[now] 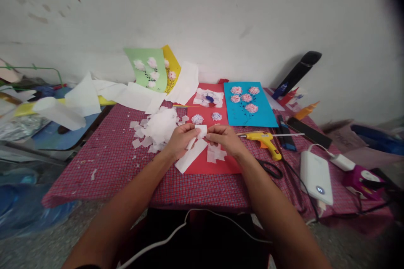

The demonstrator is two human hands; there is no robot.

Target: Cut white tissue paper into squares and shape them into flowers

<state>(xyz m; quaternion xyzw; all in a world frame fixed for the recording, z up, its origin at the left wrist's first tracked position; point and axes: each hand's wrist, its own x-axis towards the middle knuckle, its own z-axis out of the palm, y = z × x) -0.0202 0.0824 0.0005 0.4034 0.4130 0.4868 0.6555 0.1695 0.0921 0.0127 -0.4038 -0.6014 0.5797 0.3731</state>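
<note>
Between thumb and fingers, my left hand [182,138] grips a small piece of white tissue paper [201,130]. My right hand [224,138] pinches the same piece at its right edge. Below them a white paper strip [191,159] lies slantwise over a red sheet [202,168]. Several small tissue squares [216,154] rest on that sheet under my right hand. Just beyond my fingers, two speckled tissue flowers [197,119] sit on the red sheet. A heap of cut tissue pieces [162,126] stands left of my left hand.
On the right lie a yellow glue gun [265,141], black-handled scissors [270,170], a white power bank [315,176] and paint bottles [306,110]. A blue flower card [268,111] is at the back, with a stained tissue [202,97] beside it. Green card [142,63] leans on the wall.
</note>
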